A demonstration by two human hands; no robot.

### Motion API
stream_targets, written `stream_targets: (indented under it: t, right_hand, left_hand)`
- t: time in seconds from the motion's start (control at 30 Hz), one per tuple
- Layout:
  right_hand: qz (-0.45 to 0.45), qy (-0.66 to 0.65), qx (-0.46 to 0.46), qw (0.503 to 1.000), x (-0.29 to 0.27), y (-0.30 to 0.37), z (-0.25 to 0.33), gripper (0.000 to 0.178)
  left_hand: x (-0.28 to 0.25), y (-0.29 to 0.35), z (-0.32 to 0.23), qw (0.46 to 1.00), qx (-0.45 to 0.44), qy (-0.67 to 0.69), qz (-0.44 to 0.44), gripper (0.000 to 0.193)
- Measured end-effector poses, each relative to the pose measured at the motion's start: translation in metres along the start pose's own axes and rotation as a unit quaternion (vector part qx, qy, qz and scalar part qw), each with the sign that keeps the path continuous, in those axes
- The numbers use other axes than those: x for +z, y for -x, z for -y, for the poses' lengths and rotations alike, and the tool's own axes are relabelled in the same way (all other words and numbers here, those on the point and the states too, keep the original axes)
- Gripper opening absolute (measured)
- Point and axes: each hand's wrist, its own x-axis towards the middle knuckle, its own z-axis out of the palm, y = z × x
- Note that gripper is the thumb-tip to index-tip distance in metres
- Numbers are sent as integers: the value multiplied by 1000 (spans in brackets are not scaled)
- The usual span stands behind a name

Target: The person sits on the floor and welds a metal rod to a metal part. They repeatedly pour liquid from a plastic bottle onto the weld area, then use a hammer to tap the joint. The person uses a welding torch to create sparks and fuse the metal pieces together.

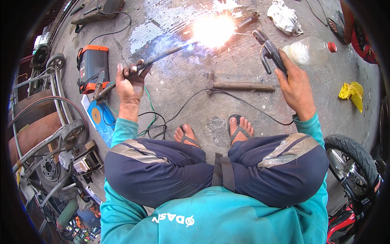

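My left hand (132, 86), palm up, has its fingers curled round a long dark metal rod (170, 52) that slants up to the right. In my right hand (297, 87) is a black welding electrode holder (273, 51). A thin electrode (243, 34) runs from its jaw toward the rod. Between them burns a white-orange welding arc (213, 31), whose glare and sparks hide the joint. Past the glare the rod's far end (248, 20) shows again. On the concrete below lies a hammer (243, 86) with a wooden handle.
An orange-and-black welding machine (93, 67) stands left, with cables (191, 99) trailing before my feet. A clear plastic jug (310, 51), white cloth (284, 18) and yellow plastic bag (352, 94) lie right. A metal-framed cart (57, 110) is left; a motorcycle wheel (351, 162) is near right.
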Motion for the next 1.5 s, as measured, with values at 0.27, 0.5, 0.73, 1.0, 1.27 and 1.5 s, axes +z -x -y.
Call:
stream_targets:
  t: [0.27, 0.5, 0.73, 1.0, 1.27, 1.5]
  right_hand:
    - [-2, -20, 1, 1000, 0, -2, -4, 50]
    - [29, -19, 23, 999, -5, -5, -3, 51]
    - [12, -40, 13, 999, -2, -6, -7, 50]
    - [18, -50, 22, 998, -3, -7, -6, 50]
    - [-22, -78, 16, 997, -3, -1, -3, 50]
    - [-18, -38, -2, 999, 3, 1, -6, 52]
  left_hand:
    - [-2, 0, 0, 1000, -7, 22, 11, 43]
    - [-3, -1, 0, 1000, -8, 19, 18, 46]
    - [0, 1, -1, 1000, -2, 2, 13, 47]
    - [-4, -2, -1, 1000, -9, 18, 16, 47]
    - [-8, -1, 0, 997, -6, 32, 71, 40]
    - [-12, 2, 5, 998, 11, 38, 45, 33]
